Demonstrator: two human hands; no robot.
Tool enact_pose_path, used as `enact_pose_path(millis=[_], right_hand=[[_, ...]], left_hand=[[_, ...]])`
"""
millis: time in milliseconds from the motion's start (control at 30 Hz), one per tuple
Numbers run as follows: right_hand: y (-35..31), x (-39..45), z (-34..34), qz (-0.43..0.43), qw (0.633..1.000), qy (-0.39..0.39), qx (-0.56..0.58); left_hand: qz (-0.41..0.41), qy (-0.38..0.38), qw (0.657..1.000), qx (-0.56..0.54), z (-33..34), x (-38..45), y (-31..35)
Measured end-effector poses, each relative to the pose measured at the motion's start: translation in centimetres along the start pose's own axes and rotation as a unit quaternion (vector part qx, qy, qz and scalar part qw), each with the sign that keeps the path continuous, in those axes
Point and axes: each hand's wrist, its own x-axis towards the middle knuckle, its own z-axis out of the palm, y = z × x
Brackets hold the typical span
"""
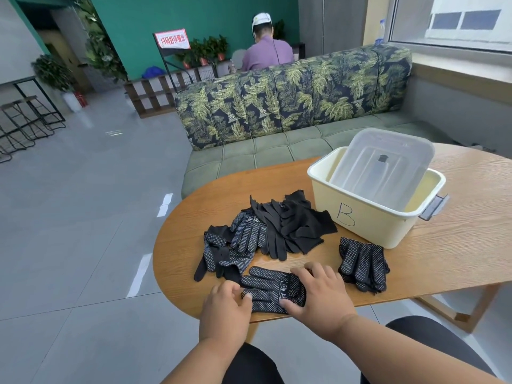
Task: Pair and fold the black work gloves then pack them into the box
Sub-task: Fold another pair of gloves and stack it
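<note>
Both hands flatten a dotted glove at the table's near edge.

Left hand (225,307) pinches the glove (273,292) at its finger end; right hand (318,292) lies spread and pressed on the cuff end, likely to square it for folding. Loose pile (266,234) at table (457,259) centre; one stack (363,266) beside the box (371,214), whose lid (382,167) leans inside.
</note>
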Motion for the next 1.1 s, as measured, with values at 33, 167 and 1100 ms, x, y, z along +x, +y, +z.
enact_pose_path(millis=[33,167,1100], right_hand=[[0.0,0.0,-0.2,0.001,1.000,-0.007,0.000],[-0.3,0.1,-1.0,0.009,0.999,-0.047,-0.002],[-1.5,0.0,-1.0,-0.048,0.997,-0.060,0.024]], left_hand=[[0.015,0.001,1.000,0.020,0.0,-0.4,0.0],[0.054,-0.006,0.995,0.084,0.2,-1.5,0.1],[-0.071,-0.231,0.953,-0.185,-1.9,0.3,1.2]])
